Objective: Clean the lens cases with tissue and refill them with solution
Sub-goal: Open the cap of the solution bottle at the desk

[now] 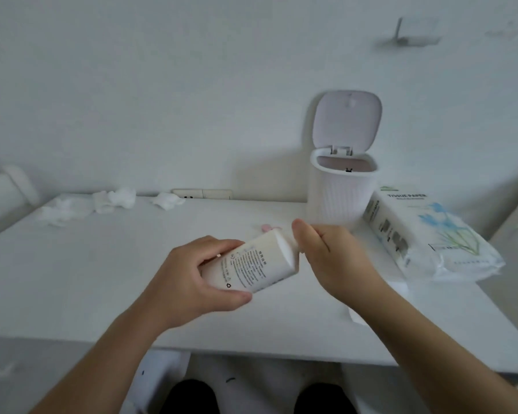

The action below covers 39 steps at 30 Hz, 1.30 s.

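Left hand (189,276) gripping bottle (251,264), right hand (326,255) at cap

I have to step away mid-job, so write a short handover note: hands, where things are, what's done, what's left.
Left hand grips the solution bottle, tilted, above the table.
Right hand is curled round the bottle's cap end; the cap itself is hidden.
A pink lens case lies behind the bottle, mostly hidden.
Crumpled tissues sit at the far left edge; the tissue pack lies right, beside the open bin.
Done: the used tissues suggest wiping has happened.
Left: open the bottle and refill the case; bin the tissues.
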Motion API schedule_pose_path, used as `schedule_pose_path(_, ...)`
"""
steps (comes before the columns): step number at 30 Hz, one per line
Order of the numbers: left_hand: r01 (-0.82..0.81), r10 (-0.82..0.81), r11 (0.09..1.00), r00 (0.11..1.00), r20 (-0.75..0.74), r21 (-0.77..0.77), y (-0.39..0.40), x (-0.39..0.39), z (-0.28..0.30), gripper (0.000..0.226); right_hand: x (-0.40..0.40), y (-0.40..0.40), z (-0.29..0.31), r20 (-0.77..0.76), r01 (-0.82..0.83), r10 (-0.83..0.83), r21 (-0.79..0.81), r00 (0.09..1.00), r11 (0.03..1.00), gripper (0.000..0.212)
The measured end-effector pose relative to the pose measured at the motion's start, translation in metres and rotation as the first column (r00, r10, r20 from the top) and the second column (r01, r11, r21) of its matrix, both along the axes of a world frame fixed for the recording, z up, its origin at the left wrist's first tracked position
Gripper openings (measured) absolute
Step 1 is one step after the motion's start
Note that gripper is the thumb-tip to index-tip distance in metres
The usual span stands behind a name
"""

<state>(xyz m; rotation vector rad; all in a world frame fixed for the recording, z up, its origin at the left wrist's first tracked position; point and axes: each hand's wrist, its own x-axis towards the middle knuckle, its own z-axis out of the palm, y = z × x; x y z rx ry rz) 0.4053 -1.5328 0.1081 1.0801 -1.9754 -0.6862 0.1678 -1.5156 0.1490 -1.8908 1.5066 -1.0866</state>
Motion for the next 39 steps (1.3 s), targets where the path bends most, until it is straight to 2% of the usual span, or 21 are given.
schedule_pose_path(5,0.097,-0.073,0.977,0.989,-0.132,0.189,-0.011,0.000,-0.006,0.058,0.003,-0.016,0.000,-0.053,0.026,-0.027,-0.028,0.998,0.999,0.050)
schedule_pose_path(9,0.135,-0.090,0.962,0.977,-0.192,0.238,-0.026,-0.001,-0.014,0.061,-0.012,-0.032,0.002,-0.086,-0.115,0.112,-0.038,0.990,0.993,0.047)
schedule_pose_path(11,0.139,-0.098,0.958,0.981,-0.168,0.249,-0.039,0.000,-0.016,0.064,-0.027,-0.040,0.005,-0.149,-0.202,0.206,0.044,0.967,0.978,0.036)
schedule_pose_path(13,0.132,-0.105,0.960,0.987,-0.121,0.245,-0.052,-0.001,-0.018,0.065,-0.043,-0.047,0.007,-0.148,-0.277,0.295,0.126,0.944,0.952,0.018)
schedule_pose_path(14,0.134,-0.109,0.959,0.988,-0.113,0.248,-0.058,-0.002,-0.019,0.065,-0.049,-0.052,0.007,-0.126,-0.296,0.312,0.131,0.942,0.946,0.026)
schedule_pose_path(16,0.132,-0.111,0.962,0.989,-0.099,0.240,-0.069,-0.004,-0.022,0.066,-0.053,-0.062,0.005,-0.069,-0.251,0.254,0.055,0.965,0.966,0.041)
schedule_pose_path(20,0.112,-0.100,0.970,0.993,-0.068,0.214,-0.083,-0.008,-0.030,0.069,-0.041,-0.078,-0.007,0.033,-0.077,0.079,-0.063,0.996,0.995,0.029)
schedule_pose_path(22,0.107,-0.099,0.973,0.994,-0.050,0.203,-0.087,-0.010,-0.034,0.069,-0.041,-0.082,-0.015,0.011,-0.081,0.081,-0.034,0.997,0.996,0.030)
schedule_pose_path(25,0.096,-0.095,0.979,0.995,-0.016,0.178,-0.091,-0.009,-0.038,0.069,-0.051,-0.083,-0.016,0.010,-0.227,0.227,0.083,0.974,0.970,0.005)
schedule_pose_path(27,0.097,-0.094,0.980,0.995,-0.025,0.171,-0.091,-0.007,-0.040,0.070,-0.055,-0.083,-0.015,-0.032,-0.289,0.294,0.105,0.955,0.952,0.028)
schedule_pose_path(28,0.098,-0.095,0.981,0.995,-0.027,0.165,-0.091,-0.006,-0.040,0.070,-0.054,-0.083,-0.016,-0.028,-0.270,0.273,0.083,0.962,0.959,0.031)
schedule_pose_path(32,0.105,-0.095,0.983,0.993,-0.070,0.152,-0.089,-0.006,-0.041,0.070,-0.038,-0.081,-0.013,0.047,-0.113,0.115,-0.045,0.992,0.993,0.023)
schedule_pose_path(35,0.097,-0.088,0.985,0.994,-0.069,0.140,-0.088,-0.005,-0.041,0.069,-0.037,-0.079,-0.011,0.008,-0.158,0.158,-0.008,0.987,0.987,0.009)
schedule_pose_path(37,0.102,-0.093,0.986,0.993,-0.076,0.133,-0.086,-0.005,-0.042,0.069,-0.041,-0.077,-0.008,-0.057,-0.224,0.225,0.026,0.973,0.974,0.023)
schedule_pose_path(39,0.111,-0.103,0.986,0.992,-0.075,0.124,-0.085,-0.005,-0.042,0.069,-0.041,-0.076,-0.007,-0.035,-0.217,0.218,0.023,0.975,0.976,0.034)
